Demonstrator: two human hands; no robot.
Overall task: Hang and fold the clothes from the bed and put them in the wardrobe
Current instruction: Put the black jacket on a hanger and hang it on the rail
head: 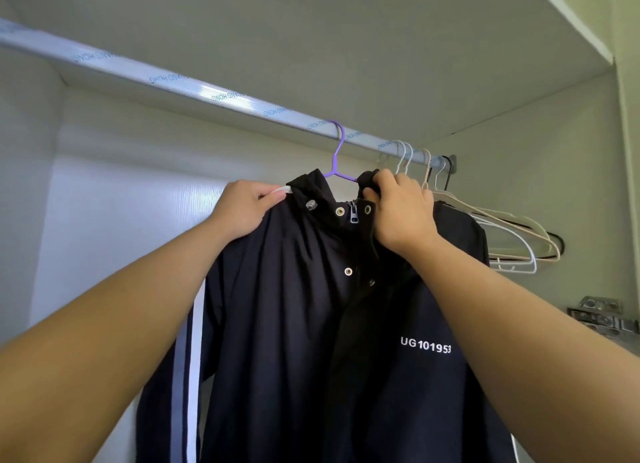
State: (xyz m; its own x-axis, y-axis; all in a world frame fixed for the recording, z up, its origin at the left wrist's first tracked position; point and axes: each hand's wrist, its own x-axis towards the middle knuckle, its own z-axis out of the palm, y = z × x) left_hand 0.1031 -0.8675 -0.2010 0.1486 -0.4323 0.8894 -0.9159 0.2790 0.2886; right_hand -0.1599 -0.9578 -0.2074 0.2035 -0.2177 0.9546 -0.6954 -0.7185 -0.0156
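A dark navy jacket (304,324) with white sleeve stripes and white lettering hangs on a purple hanger (336,158). The hanger's hook sits over the silver wardrobe rail (194,88). My left hand (244,208) grips the jacket's left shoulder, fingers curled over a white stripe end. My right hand (401,210) pinches the right side of the collar beside the zip and snaps. The hanger's arms are hidden inside the jacket.
Several empty hangers (498,230), white, beige and black, hang bunched at the rail's right end. The wardrobe's white back wall (121,220) lies behind, a shelf (415,47) above. A metal door hinge (602,319) sits on the right side panel.
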